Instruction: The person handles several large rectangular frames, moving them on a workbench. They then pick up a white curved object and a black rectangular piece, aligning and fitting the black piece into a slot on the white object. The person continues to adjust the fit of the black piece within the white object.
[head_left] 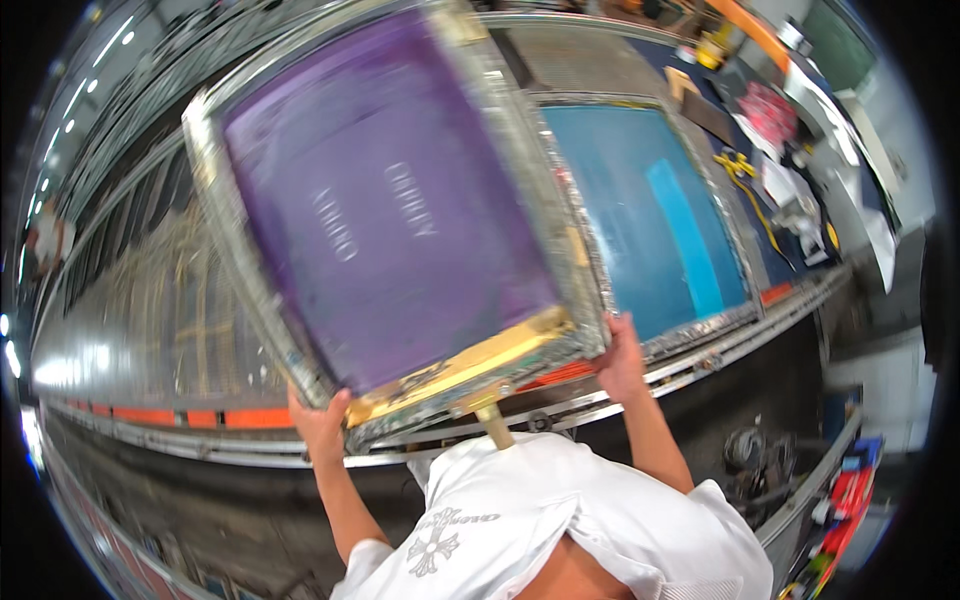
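Observation:
Between my two hands I hold a screen printing frame (390, 215) with purple mesh and a worn metal rim, tilted over the long table. Lettering shows in the middle of its mesh, and yellowish tape runs along its near inner edge. My left hand (320, 425) grips the near left corner, thumb on top of the rim. At the near right corner my right hand (622, 362) is closed on the rim. A small metal bracket (490, 415) sticks out from the frame's near side toward my shirt. Right beside it lies a second screen frame (640, 220) with blue mesh and a lighter blue strip.
The long printing table (130, 340) stretches away left, with an orange strip and metal rail (680, 385) along its near edge. Yellow clamps (735, 165), papers and a pink bundle (768, 112) lie at the far right. A rack with colourful items (850, 495) stands lower right.

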